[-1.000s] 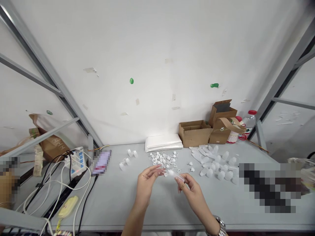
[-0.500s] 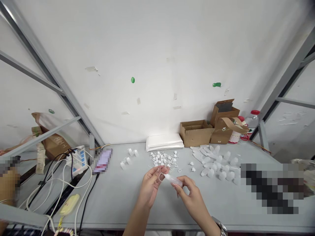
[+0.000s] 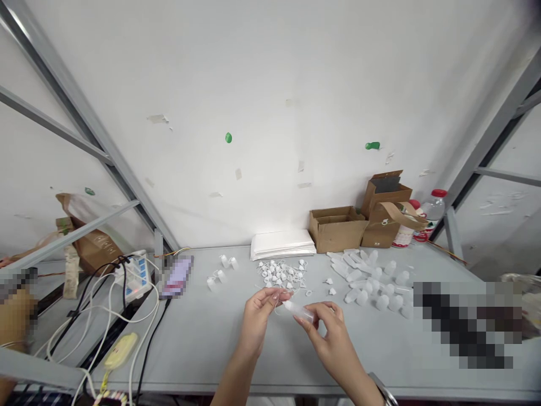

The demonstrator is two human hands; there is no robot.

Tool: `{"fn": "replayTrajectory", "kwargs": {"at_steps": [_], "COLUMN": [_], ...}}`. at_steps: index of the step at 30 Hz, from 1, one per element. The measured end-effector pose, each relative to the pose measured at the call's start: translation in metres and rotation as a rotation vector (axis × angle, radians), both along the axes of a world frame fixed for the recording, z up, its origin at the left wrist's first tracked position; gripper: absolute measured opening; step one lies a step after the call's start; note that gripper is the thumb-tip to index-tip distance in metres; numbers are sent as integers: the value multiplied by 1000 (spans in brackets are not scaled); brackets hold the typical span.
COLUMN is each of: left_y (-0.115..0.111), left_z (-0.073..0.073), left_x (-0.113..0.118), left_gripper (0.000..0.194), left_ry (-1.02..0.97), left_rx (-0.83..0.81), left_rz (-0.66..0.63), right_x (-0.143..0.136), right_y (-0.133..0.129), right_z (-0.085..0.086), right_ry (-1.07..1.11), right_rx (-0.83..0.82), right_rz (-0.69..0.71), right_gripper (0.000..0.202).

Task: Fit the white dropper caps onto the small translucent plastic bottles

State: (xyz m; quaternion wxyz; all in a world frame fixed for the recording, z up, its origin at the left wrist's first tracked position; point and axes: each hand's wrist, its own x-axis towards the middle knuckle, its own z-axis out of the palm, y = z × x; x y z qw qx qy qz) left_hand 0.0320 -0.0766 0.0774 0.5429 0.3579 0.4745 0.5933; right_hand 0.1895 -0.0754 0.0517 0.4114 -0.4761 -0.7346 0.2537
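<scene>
My right hand (image 3: 325,330) grips a translucent white bottle (image 3: 301,311) by its body, its narrow end pointing left. The fingers of my left hand (image 3: 262,313) are pinched on a white ringed cap (image 3: 284,296) at the bottle's tip; its thin loop hangs below the fingertips. Just behind my hands lies a pile of small white ringed caps (image 3: 281,273). Two more loose caps (image 3: 331,291) sit to the right of it. Many translucent bottles (image 3: 376,282) are spread at the right. Several capped bottles (image 3: 217,278) stand at the left.
White sheets (image 3: 282,245) are stacked by the wall, beside an open cardboard box (image 3: 338,230) and a brown paper bag (image 3: 380,225). A phone (image 3: 177,276), a power strip (image 3: 136,275) and tangled cables occupy the left. Another person's arm (image 3: 14,316) shows at the far left, beyond the metal frame.
The fingers of my left hand have closed and shifted slightly over the cap, and its loop has turned lower. My right hand still holds the bottle, tilted a little differently.
</scene>
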Motion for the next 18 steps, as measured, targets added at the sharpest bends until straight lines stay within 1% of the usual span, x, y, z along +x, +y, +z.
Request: {"fn": "replayTrajectory", "kwargs": {"at_steps": [2, 5, 8, 10, 14, 16, 18], "left_y": [0, 1, 2, 2, -3, -8, -13], "left_z": [0, -1, -6, -10, -19, -24, -28], "left_x": [1, 1, 1, 1, -3, -7, -12], "left_gripper": [23, 23, 25, 27, 39, 41, 35], "left_ry": [58, 96, 95, 61, -105, -97, -12], "left_rx": [-2, -12, -14, -14, 41, 50, 19], "left_rz": [4, -22, -33, -16, -35, -53, -45], "right_x": [1, 0, -5, -10, -24, -32, -40], "right_y": [0, 0, 0, 1, 6, 7, 6], "right_z": [0, -1, -4, -7, -14, -18, -24], "right_ry": [-19, -14, 60, 152, 425, 497, 507], "right_rx": [11, 2, -63, -182, -514, -594, -633], "right_rz": [1, 1, -19, 7, 170, 230, 297], "right_gripper": [17, 18, 22, 28, 41, 44, 46]}}
